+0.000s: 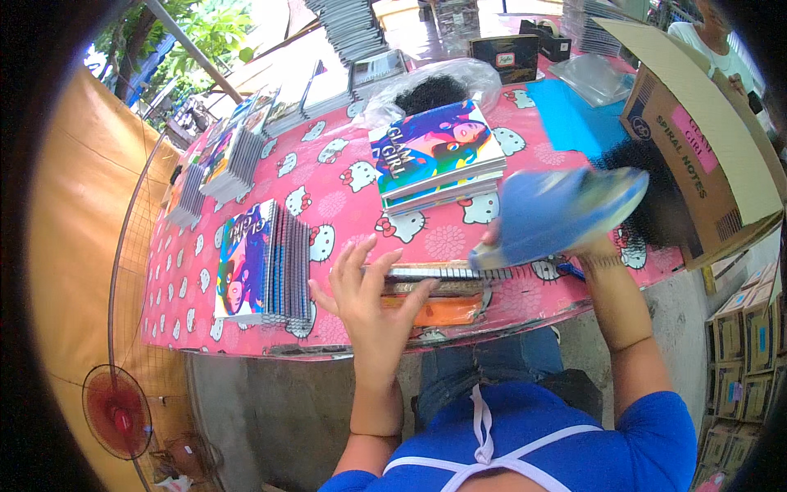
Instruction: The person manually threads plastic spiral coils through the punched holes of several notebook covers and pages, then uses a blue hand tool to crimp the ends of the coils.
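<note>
My right hand (594, 248) grips a blue-printed bundle of sheets (566, 211), raised and tilted over the table and blurred by motion; most of that hand is behind it. My left hand (369, 283) is open, its fingers spread, at the left end of a low toothed jig (447, 275). The left thumb lies close to the jig; whether it touches cannot be told. An orange piece (443, 311) sits along the jig's near side, by the table edge. Beyond the jig lies a stack of colourful notebooks (438, 152). To the left stands a pile of spiral notebooks (258, 262).
An open cardboard box (697, 156) stands at the right, beside black bristly coils (643, 184). More notebook stacks (234, 160) line the far left. A plastic bag with black coils (430, 94), a blue sheet (566, 119) and a tape dispenser (548, 39) lie farther back.
</note>
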Available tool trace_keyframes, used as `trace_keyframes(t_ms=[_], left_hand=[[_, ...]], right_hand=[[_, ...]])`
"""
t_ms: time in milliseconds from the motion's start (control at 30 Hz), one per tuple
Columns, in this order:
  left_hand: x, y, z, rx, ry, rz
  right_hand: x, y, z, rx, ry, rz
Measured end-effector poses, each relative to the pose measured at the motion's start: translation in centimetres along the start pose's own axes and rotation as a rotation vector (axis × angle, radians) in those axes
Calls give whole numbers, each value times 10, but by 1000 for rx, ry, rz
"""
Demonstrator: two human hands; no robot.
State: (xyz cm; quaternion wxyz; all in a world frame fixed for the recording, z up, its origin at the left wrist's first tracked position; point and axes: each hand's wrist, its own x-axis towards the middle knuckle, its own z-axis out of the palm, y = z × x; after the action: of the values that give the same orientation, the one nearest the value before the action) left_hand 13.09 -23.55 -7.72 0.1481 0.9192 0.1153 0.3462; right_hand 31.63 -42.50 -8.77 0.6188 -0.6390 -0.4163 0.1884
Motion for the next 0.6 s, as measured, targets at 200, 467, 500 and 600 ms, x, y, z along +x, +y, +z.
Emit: trace_keyframes(t_ms=[200, 467, 500, 600], left_hand=[[-3, -19, 7, -243, 49, -46], [-3, -33, 5, -273, 154, -129], [-4, -35, 7, -328, 160, -148], [-13, -48, 8, -467, 105, -212]], right_hand=[[19, 29, 8, -148, 39, -154], [32, 39, 25, 149, -44, -52], [35, 58, 24, 18, -86, -58], [60, 28, 36, -626, -95, -12]])
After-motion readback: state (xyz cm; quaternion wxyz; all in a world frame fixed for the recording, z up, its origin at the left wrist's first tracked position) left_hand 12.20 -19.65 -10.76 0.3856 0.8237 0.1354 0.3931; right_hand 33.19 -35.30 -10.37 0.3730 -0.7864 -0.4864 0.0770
